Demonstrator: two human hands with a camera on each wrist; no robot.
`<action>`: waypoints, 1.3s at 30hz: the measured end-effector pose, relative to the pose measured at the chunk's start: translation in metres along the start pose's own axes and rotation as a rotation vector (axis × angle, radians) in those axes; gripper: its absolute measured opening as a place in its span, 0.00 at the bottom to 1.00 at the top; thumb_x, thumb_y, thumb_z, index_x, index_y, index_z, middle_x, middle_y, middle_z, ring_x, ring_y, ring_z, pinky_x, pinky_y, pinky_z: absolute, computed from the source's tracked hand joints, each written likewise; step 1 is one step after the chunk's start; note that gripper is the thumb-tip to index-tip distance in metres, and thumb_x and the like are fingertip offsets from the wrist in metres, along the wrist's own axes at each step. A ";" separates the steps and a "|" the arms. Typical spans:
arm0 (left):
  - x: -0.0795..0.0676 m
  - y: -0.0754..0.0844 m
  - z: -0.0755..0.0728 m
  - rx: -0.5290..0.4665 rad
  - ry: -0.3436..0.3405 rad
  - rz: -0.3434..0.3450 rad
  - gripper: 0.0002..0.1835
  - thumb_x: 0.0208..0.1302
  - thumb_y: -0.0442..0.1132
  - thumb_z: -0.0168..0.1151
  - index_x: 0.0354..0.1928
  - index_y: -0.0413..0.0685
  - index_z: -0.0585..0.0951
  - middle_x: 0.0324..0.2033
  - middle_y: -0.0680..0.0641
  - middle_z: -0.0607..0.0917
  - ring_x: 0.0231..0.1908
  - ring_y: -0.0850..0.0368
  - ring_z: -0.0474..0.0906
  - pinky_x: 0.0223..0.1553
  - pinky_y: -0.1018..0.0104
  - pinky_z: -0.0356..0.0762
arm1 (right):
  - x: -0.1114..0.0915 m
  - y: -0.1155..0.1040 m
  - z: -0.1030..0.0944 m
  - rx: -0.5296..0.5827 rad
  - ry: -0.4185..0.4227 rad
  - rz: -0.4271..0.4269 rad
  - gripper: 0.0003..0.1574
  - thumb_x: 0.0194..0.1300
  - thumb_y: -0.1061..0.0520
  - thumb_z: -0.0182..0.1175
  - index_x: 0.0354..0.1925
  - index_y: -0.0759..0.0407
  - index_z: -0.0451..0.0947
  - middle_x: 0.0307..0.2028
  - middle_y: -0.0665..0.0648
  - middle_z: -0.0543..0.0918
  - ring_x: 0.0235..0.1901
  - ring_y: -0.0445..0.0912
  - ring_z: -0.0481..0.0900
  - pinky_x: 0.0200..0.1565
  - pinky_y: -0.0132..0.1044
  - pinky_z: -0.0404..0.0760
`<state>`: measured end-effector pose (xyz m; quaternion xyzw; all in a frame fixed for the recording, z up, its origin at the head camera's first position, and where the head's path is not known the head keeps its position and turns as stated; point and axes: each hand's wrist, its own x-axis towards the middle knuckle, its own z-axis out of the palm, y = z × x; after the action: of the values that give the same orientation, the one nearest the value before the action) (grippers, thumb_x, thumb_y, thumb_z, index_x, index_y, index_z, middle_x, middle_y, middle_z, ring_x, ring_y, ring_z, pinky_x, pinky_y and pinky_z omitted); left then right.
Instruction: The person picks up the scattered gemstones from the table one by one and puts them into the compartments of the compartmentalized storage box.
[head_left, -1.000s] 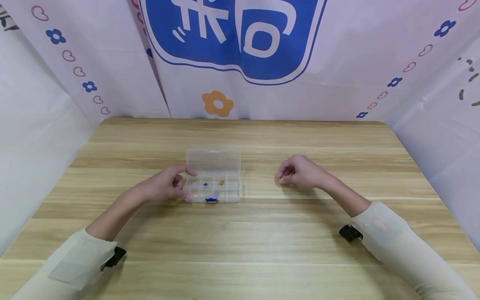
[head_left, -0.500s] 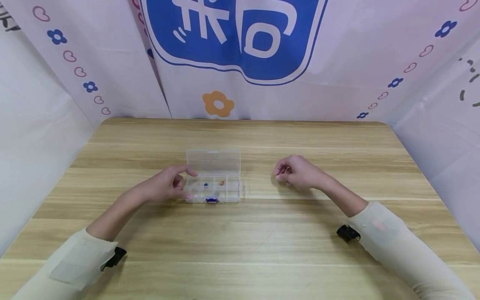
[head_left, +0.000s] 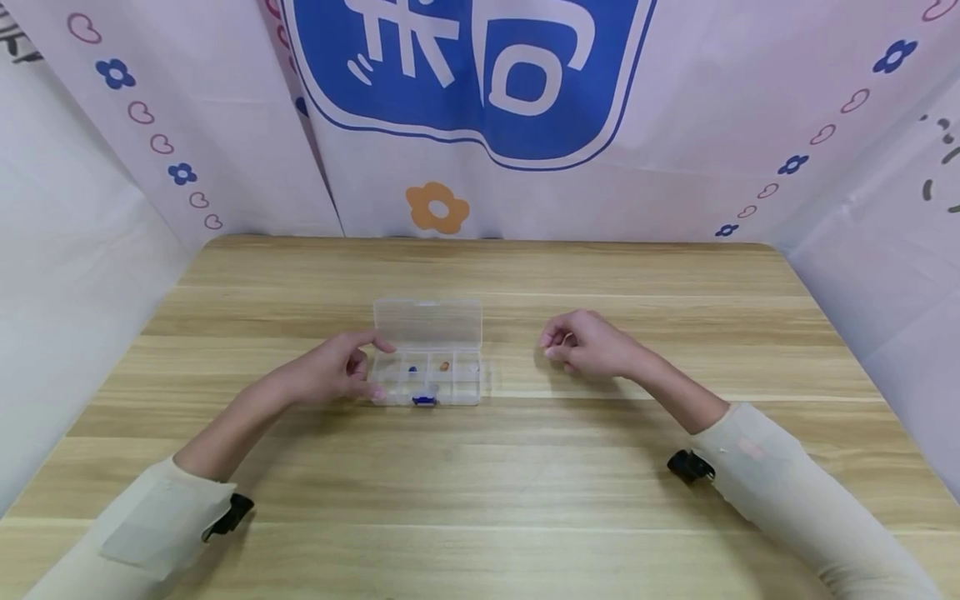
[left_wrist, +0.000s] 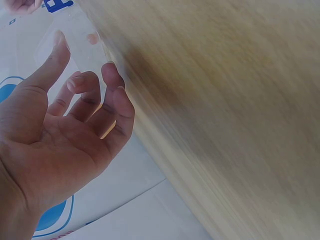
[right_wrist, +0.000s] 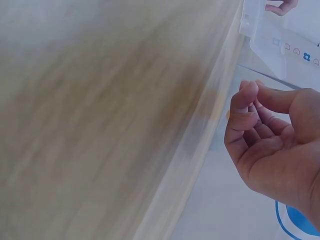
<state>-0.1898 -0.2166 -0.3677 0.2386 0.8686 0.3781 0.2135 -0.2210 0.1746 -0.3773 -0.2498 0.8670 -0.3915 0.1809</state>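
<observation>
A clear plastic compartment box (head_left: 465,389) lies on the table with its lid (head_left: 427,323) raised at the back. A small dark blue piece (head_left: 412,369) and a small orange piece (head_left: 445,367) sit in separate back-row compartments. My left hand (head_left: 330,368) holds the box's left end, index finger at the back corner and thumb at the front. To the right of the box, my right hand (head_left: 588,343) hovers with thumb and index fingertips pinched together. Whatever is between those tips is tiny and mostly hidden. The right wrist view shows this hand (right_wrist: 275,142) with its other fingers curled.
The wooden table (head_left: 480,483) reaches back to a hanging printed cloth (head_left: 570,200). A dark blue latch (head_left: 424,401) is on the box's front edge. Each sleeve carries a black clip-like device, one on the left (head_left: 228,517) and one on the right (head_left: 690,467).
My right hand has moved a little left, nearer the box, its tips still pinched. A faint yellowish speck showed at those tips earlier. The left hand and box have stayed put.
</observation>
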 end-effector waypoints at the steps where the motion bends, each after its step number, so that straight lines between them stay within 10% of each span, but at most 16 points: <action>1: 0.000 0.000 0.000 -0.001 0.000 -0.003 0.32 0.62 0.31 0.74 0.64 0.27 0.71 0.18 0.52 0.67 0.20 0.63 0.63 0.24 0.69 0.66 | 0.001 0.000 0.001 0.001 -0.001 -0.006 0.03 0.70 0.71 0.59 0.42 0.72 0.79 0.34 0.62 0.81 0.24 0.48 0.79 0.28 0.33 0.80; 39: 0.000 0.001 0.000 -0.009 -0.003 0.002 0.31 0.63 0.31 0.74 0.64 0.26 0.71 0.18 0.53 0.67 0.20 0.63 0.62 0.24 0.69 0.66 | 0.017 -0.019 0.020 0.049 -0.026 -0.090 0.04 0.72 0.69 0.60 0.43 0.71 0.80 0.36 0.62 0.83 0.23 0.47 0.80 0.28 0.33 0.79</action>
<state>-0.1896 -0.2164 -0.3668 0.2390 0.8664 0.3817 0.2157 -0.2191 0.1427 -0.3772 -0.2889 0.8426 -0.4172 0.1803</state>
